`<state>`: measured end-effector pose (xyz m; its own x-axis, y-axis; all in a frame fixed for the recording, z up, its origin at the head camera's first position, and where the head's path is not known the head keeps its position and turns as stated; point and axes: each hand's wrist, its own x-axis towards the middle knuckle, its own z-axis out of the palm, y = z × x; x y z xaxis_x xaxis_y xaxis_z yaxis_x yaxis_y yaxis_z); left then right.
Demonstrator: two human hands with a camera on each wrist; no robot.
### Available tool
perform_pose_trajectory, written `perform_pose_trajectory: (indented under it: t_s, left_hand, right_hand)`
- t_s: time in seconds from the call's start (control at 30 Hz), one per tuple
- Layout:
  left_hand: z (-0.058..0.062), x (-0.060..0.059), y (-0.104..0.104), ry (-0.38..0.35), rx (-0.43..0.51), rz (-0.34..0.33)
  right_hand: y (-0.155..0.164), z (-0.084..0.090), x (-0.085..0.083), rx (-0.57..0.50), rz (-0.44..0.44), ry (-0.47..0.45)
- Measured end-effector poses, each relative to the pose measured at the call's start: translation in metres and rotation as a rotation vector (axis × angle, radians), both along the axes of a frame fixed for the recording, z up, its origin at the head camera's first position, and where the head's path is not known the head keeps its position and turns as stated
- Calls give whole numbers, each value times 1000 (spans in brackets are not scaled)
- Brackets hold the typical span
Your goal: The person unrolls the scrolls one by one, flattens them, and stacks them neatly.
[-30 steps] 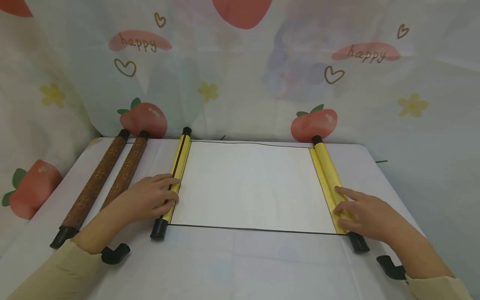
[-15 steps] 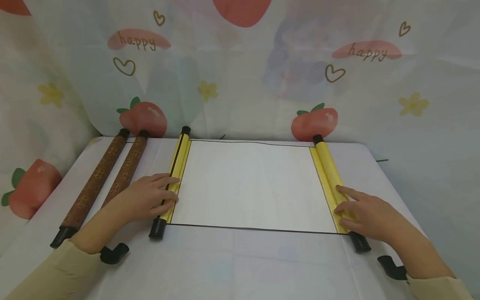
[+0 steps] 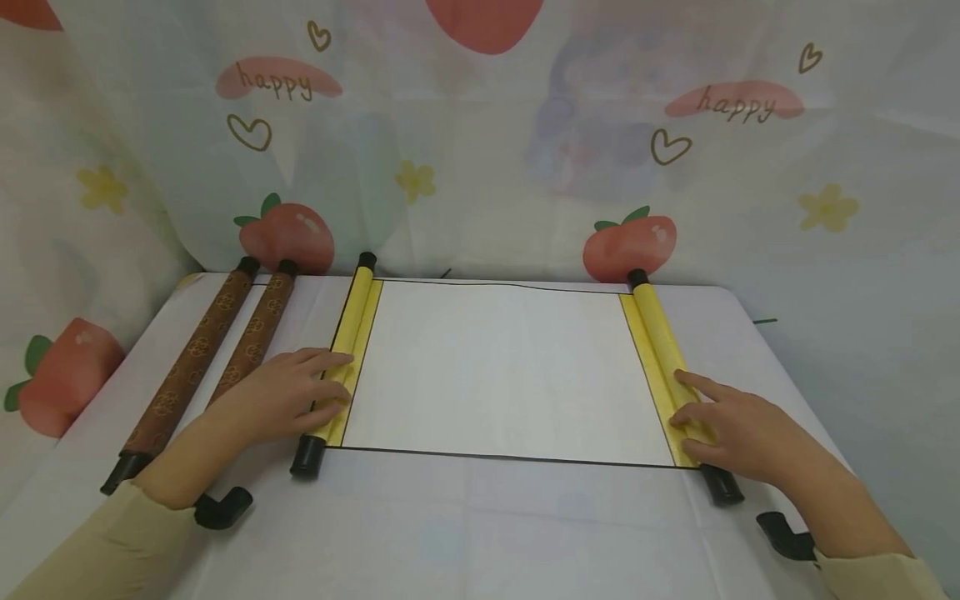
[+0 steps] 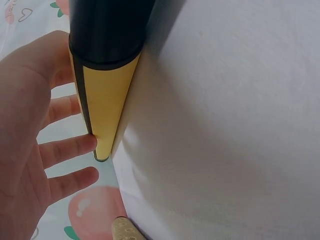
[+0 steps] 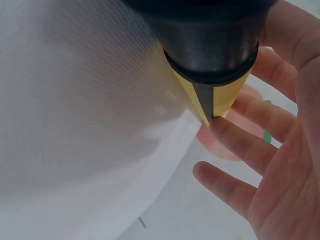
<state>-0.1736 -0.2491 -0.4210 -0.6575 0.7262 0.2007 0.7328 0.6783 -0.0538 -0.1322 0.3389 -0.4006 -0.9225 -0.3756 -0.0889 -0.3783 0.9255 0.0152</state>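
Yellow-bordered white paper scroll (image 3: 502,371) lies unrolled flat on the tabletop, blank face up; black-capped yellow roller (image 3: 352,333) at left edge, matching black-capped yellow roller (image 3: 663,350) at right.

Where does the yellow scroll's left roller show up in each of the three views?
Head: left roller lies left of centre, under the left hand.
Left wrist: it runs down from the top, black cap uppermost, fingers against it.
Right wrist: not in view; that roller is the right one.
Shared landmark: the white scroll sheet.
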Motion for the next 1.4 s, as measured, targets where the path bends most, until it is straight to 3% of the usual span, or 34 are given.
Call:
perform_pose_trajectory:
  t_s: [0.27, 0.73, 1.17, 1.4]
  left_hand:
    - [2, 3, -2, -11, -10, 27]
    - [4, 4, -4, 13, -13, 6]
    - [-2, 3, -9, -1, 14, 29]
    - [-4, 2, -8, 12, 51, -2]
  right_hand:
    - [2, 0, 1, -10, 3, 6]
    - [1, -2, 0, 3, -16, -13]
    - [2, -1, 2, -1, -20, -19]
    - [2, 1, 1, -2, -12, -24]
